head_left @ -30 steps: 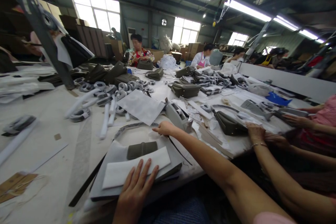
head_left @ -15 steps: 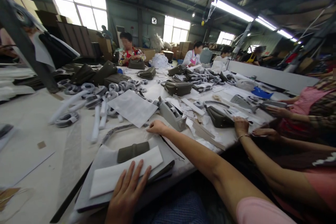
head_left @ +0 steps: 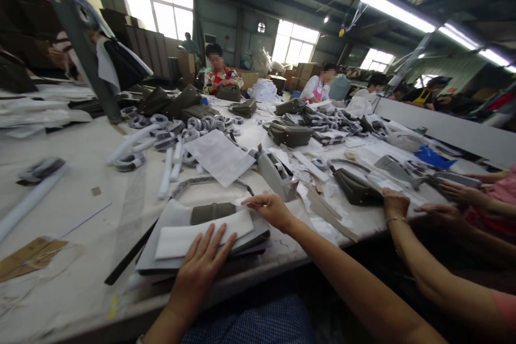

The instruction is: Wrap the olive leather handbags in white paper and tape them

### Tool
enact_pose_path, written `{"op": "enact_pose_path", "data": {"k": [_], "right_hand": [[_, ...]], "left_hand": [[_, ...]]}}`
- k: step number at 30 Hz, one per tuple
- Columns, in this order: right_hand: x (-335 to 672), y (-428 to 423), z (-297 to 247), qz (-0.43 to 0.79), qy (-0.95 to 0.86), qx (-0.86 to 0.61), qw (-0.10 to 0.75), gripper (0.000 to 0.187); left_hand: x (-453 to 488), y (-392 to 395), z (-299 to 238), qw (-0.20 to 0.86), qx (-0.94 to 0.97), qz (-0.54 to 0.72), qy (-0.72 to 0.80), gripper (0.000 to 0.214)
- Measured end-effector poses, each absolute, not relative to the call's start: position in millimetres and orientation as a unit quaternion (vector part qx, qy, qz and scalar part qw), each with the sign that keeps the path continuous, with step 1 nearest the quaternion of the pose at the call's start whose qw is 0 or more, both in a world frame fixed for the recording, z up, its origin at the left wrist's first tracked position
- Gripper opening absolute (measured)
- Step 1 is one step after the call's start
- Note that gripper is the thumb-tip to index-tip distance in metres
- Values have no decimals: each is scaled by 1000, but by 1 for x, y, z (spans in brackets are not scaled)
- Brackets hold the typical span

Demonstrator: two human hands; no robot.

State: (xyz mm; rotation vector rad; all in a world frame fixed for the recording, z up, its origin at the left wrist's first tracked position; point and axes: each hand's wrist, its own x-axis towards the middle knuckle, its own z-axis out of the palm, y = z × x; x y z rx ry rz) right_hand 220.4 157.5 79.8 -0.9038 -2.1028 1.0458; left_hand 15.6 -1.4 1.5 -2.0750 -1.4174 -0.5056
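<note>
An olive-green handbag (head_left: pixel 212 213) lies flat on the table before me, mostly covered by a thin white foam sheet. Its handle (head_left: pixel 201 181), wrapped in translucent film, arches out on the far side. Across the bag rests a folded white foam pad (head_left: pixel 177 241). My left hand (head_left: pixel 207 255) presses flat on that pad, fingers spread. Thumb and fingertips of my right hand (head_left: pixel 268 209) are pinched together at the bag's far right corner, beside the handle's end; whatever is between them is too small to make out. A grey tape dispenser (head_left: pixel 277 174) stands just beyond this hand.
Wrapped handle coils (head_left: pixel 193 129), white foam tubes (head_left: pixel 165 172) and a white sheet (head_left: pixel 220 156) lie beyond the bag. Other olive bags (head_left: pixel 290 133) are piled further back. At right, a co-worker's hand (head_left: pixel 395 203) touches another bag (head_left: pixel 357 187). A metal post (head_left: pixel 94 64) rises at left.
The view has swung left, so things sit further right. My right hand has come from beyond the bag to its far right corner. My left hand remains on the foam pad.
</note>
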Motion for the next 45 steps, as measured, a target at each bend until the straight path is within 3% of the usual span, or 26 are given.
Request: {"op": "enact_pose_path", "data": {"k": [7,17,30,37,45], "right_hand": [[236,122,64,268,-881,-224,319,45],[246,96,42,78,-917,-145,363,36],[252,92,8,44,-904,-148,399,34],[252,88,6,39,-899,-151,410,34],[259,76,13,17,-911,-129,391,31]], "left_hand": [[14,7,-1,269,-773,-177,-547,55],[15,15,0,256,-769,-162,-563,54],[31,17,13,204,-796,-141,-552,51],[34,9,26,125,-813,-145,-551,71],[43,12,16,156,-784,-234,-554,48]]}}
